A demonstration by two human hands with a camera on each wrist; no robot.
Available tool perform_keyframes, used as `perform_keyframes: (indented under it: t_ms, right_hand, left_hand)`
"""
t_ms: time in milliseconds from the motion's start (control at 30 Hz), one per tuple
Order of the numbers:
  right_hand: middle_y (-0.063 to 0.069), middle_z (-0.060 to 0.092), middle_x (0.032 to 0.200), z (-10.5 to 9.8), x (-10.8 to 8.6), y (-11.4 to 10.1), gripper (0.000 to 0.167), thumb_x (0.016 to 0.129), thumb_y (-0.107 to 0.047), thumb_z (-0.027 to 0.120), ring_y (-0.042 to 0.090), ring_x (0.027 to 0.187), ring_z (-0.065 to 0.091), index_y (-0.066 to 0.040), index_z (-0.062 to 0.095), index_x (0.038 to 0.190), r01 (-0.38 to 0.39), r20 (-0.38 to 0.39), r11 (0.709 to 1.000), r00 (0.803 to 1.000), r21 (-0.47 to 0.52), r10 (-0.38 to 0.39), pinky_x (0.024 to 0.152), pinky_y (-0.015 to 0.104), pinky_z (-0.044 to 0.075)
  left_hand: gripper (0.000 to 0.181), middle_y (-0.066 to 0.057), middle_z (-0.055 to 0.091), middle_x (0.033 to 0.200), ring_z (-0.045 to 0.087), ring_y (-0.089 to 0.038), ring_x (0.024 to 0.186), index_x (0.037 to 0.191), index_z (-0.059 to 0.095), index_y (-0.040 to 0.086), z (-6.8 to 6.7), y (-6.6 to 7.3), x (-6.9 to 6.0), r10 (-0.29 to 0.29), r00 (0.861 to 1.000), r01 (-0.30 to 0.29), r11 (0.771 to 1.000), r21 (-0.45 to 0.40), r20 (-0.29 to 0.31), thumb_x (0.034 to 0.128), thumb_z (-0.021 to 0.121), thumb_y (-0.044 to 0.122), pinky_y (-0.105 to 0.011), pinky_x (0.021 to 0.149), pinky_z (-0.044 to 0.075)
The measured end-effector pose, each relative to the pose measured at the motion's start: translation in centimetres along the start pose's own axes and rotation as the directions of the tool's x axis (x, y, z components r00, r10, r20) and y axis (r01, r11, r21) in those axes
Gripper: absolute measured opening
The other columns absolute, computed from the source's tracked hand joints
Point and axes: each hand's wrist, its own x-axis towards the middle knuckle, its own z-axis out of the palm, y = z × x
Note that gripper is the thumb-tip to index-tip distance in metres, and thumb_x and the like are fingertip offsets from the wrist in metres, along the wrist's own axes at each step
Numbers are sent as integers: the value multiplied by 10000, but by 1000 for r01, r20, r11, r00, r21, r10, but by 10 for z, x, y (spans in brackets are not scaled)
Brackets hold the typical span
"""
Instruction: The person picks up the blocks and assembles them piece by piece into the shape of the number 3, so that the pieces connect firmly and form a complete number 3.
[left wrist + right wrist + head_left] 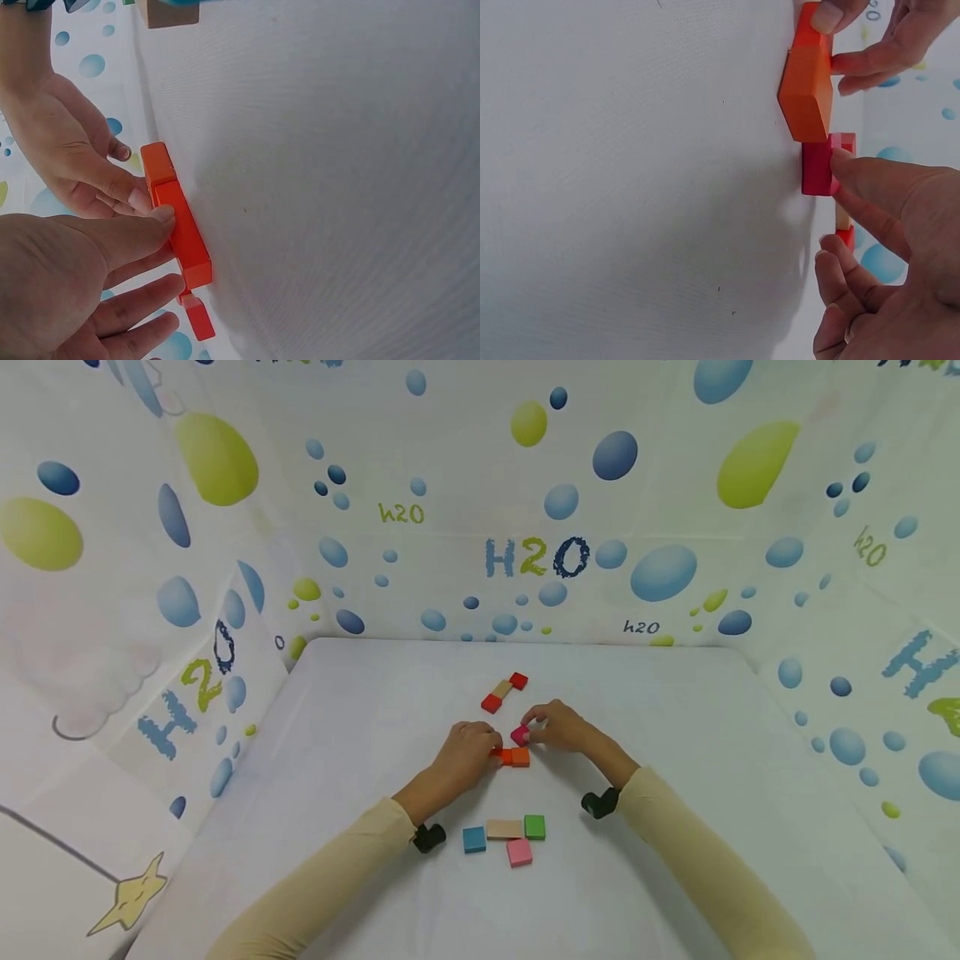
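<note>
My left hand [468,753] is at the left end of a short row of blocks. Its thumb and fingers pinch a red-orange block [187,244]. Flush against that block is an orange block [806,94] at the row's right end. Just behind the row, my right hand [564,727] holds a crimson block [519,736] between thumb and index finger, with its other fingers curled loosely. In the right wrist view the crimson block [817,169] sits low at the table surface, close to the orange one. Fingers partly cover both held blocks.
Farther back lies a slanted line of two red blocks [491,703] with a wooden block [502,690] between them. Nearer me are a blue block [474,840], a plain wooden block [504,830], a green block [535,827] and a pink block [519,852]. A patterned curtain [465,518] surrounds the white table [360,693].
</note>
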Motion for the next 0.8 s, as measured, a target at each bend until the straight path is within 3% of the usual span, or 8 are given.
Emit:
perform_keyframes:
  t_ms: [800]
  right_hand:
    - [147,637,1318,-1,-6,-8,315,982,-252,759,282,1167,601,-144,728,1277,32,8,999,999,4,-32,962,416,602]
  left_hand:
    - [238,-90,751,1190,640,-279,1224,1150,784,100,1,0,1,-3,1000,3,1000,9,-1,954,807,232,-516,1155,441]
